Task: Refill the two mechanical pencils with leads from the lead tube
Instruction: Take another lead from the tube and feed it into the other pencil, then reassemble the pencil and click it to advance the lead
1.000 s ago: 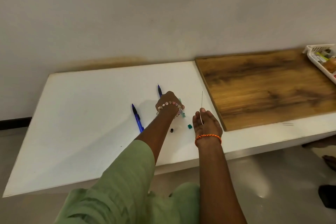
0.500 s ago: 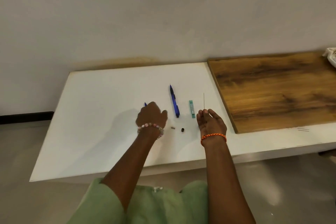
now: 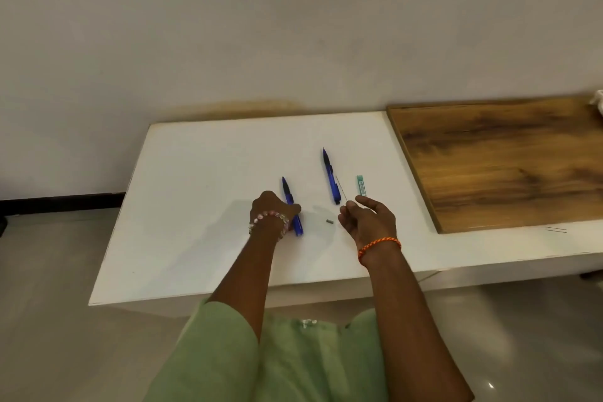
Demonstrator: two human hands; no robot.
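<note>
**Desk:** Tabletop first, from the left. What did the head camera record?

**Photographer:** A low white rectangular table point(image 3: 202, 192) stood against a pale wall. Over its left-centre, the person's left hand point(image 3: 270, 210), with a bracelet of pink and pearly beads point(image 3: 269, 222) at the wrist, rested on the nearer blue plastic mechanical pencil point(image 3: 292, 209). The thumb lay across the barrel and the fingers were curled over it, though how firmly they gripped could not be told. The pencil lay flat, its dark tip pointing at the wall.

**Desk:** And further right?

**Photographer:** A small dark grey cap-like piece point(image 3: 329, 221) lay alone on the white surface between the two hands. Beyond it, the second blue mechanical pencil point(image 3: 331, 178) lay flat and untouched, tip also toward the wall. Just beside its barrel ran a thin grey pencil lead point(image 3: 341, 188), pinched at its near end between the thumb and forefinger of the right hand point(image 3: 368, 220); the remaining fingers were spread loosely. A braided orange thread band point(image 3: 378, 245) circled that wrist.

**Desk:** The lead tube?

**Photographer:** The slim green transparent lead tube point(image 3: 361, 185) lay flat on the table just right of the lead, near the right hand's fingertips but not held. At far right, a dark-grained brown wooden board point(image 3: 502, 160) sat on the tabletop. Light green sleeves point(image 3: 228, 336) filled the bottom of the frame.
</note>
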